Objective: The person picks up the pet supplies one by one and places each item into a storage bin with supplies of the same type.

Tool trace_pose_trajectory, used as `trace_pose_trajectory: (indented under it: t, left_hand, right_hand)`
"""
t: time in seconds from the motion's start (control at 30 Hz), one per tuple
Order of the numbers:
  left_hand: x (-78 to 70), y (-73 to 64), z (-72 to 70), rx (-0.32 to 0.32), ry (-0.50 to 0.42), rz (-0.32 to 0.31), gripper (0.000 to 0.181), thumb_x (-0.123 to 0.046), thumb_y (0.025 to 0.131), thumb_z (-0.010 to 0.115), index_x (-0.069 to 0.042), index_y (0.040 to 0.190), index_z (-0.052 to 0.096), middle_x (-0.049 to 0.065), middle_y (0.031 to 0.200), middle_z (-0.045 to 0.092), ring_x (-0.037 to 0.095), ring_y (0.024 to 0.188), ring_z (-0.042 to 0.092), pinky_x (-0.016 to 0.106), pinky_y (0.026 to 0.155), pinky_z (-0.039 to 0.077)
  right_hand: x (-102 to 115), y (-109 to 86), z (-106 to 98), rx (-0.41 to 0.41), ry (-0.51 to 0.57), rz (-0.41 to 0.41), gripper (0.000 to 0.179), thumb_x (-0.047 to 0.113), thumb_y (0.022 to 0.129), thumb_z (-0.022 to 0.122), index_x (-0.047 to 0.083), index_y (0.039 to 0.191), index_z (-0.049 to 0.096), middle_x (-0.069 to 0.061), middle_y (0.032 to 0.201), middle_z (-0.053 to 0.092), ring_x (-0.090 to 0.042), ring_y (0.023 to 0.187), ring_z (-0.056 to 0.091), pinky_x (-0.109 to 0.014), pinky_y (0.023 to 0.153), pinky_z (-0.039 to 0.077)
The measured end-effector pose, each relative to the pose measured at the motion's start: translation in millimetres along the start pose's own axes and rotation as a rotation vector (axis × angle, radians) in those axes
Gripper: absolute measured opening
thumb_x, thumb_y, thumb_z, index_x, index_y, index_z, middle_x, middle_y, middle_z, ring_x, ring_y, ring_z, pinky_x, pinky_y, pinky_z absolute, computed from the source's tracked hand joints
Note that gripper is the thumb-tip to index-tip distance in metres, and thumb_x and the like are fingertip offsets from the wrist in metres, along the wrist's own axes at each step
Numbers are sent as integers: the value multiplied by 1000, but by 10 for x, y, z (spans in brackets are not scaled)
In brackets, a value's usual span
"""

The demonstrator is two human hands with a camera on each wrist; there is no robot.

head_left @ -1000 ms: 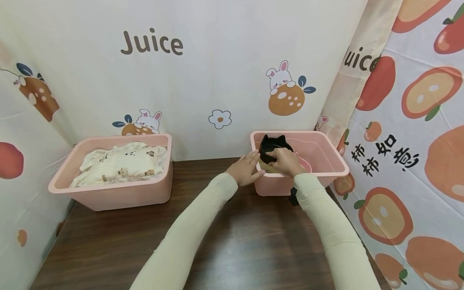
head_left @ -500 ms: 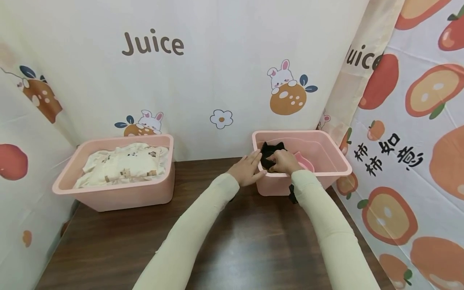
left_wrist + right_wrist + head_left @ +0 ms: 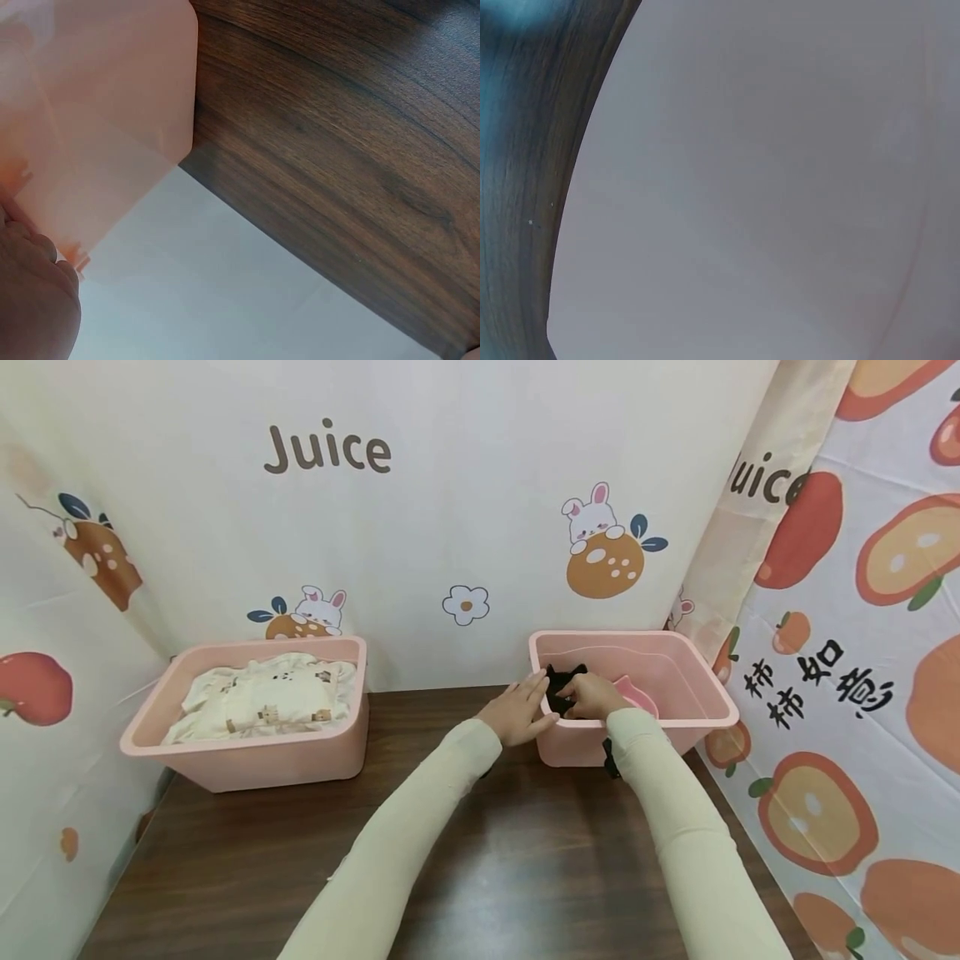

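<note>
Inside the right-hand pink bin point(image 3: 561, 748), my right hand point(image 3: 592, 696) grips the near side of a black cat-eared bowl point(image 3: 562, 682), which sits low at the bin's left end. Part of the bowl is covered by the fingers and the front rim. My left hand point(image 3: 516, 712) rests on the bin's left rim with its fingers fairly straight. A pink eared bowl point(image 3: 637, 696) lies to the right of my right hand, partly hidden. In the left wrist view, the left hand point(image 3: 34, 292) touches the bin wall point(image 3: 112, 97). Only the bin's blurred wall point(image 3: 735, 180) fills the right wrist view.
A second pink bin point(image 3: 262, 767) stands at the left of the dark wooden table point(image 3: 510, 877), holding folded cream cloth point(image 3: 273, 697) with small printed figures. Printed curtains point(image 3: 465, 510) hang behind and at both sides.
The black bowl has gone down deeper into the right bin with my right hand on it. My left hand has stayed on the rim. The head view has turned slightly left.
</note>
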State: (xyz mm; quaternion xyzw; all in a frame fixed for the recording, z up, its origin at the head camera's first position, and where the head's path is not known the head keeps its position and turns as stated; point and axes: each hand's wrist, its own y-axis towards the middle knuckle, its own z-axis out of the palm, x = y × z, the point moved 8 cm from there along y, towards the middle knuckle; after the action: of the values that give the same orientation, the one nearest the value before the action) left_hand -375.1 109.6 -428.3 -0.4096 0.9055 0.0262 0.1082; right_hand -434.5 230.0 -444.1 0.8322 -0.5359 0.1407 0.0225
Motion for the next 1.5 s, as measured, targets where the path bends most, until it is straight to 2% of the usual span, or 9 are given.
trace_pose_trajectory:
  t: [0.17, 0.4, 0.63, 0.87, 1.03, 1.2, 1.3, 1.4, 1.5]
  left_hand:
    - [12, 24, 0, -9, -2, -2, 73, -56, 101, 24, -10, 155, 6, 4, 162, 2, 14, 148, 3, 36, 119, 10]
    - [-5, 6, -18, -6, -9, 7, 72, -54, 101, 26, -9, 155, 8, 5, 162, 4, 16, 148, 3, 36, 119, 10]
    - [-8, 3, -3, -14, -8, 8, 72, -54, 101, 26, -8, 155, 8, 5, 162, 4, 16, 148, 4, 37, 119, 11]
    - [3, 21, 22, -7, -1, -4, 72, -54, 101, 25, -10, 155, 6, 4, 162, 3, 14, 148, 2, 35, 119, 10]
    - [5, 28, 32, -9, -5, -2, 72, -55, 101, 26, -10, 155, 7, 4, 162, 3, 14, 148, 3, 36, 119, 11]
    - [27, 49, 56, -11, 3, -8, 73, -56, 100, 25, -12, 155, 6, 2, 162, 1, 12, 148, 2, 34, 119, 9]
    - [36, 52, 62, -13, 6, -15, 73, -56, 100, 25, -12, 155, 6, 1, 162, 1, 11, 148, 2, 33, 119, 8]
    - [31, 50, 62, -12, 1, -15, 73, -56, 100, 25, -12, 155, 7, 2, 162, 2, 12, 148, 2, 34, 119, 9]
    - [31, 49, 65, -6, -1, -18, 73, -56, 100, 25, -12, 155, 6, 1, 162, 1, 11, 148, 2, 34, 119, 10]
  right_hand:
    - [6, 8, 3, 21, 25, -1, 39, 9, 73, 80, 3, 111, 72, -13, 104, 72, -21, 79, 64, -42, 73, 55]
    - [14, 22, 40, 34, 43, -48, 38, 7, 72, 79, 1, 109, 73, -14, 102, 72, -24, 84, 67, -41, 76, 56]
    - [28, 27, 60, 44, 75, -87, 32, 4, 72, 78, 1, 104, 74, -8, 87, 73, -13, 66, 56, -30, 64, 52]
    - [9, 35, 80, 43, 82, -103, 28, 3, 71, 79, 0, 99, 75, -7, 83, 73, -11, 64, 55, -29, 64, 52]
    - [-38, 26, 125, 75, 137, -76, 5, 0, 74, 75, 2, 78, 74, 1, 60, 58, -11, 56, 45, -25, 56, 43]
    - [-70, 11, 147, 96, 204, -33, 16, 5, 79, 73, 6, 65, 66, 7, 54, 47, -9, 54, 42, -23, 56, 39]
    - [-110, 16, 170, 110, 247, 12, 14, 8, 82, 72, 5, 69, 67, 6, 55, 48, -10, 55, 43, -24, 57, 40]
    - [-168, 21, 198, 130, 296, 65, 7, 9, 83, 72, 2, 82, 72, 3, 63, 58, -11, 61, 49, -25, 60, 44]
    - [-203, 12, 210, 142, 354, 107, 19, 9, 83, 72, -4, 97, 72, -4, 78, 69, -12, 68, 55, -27, 67, 50]
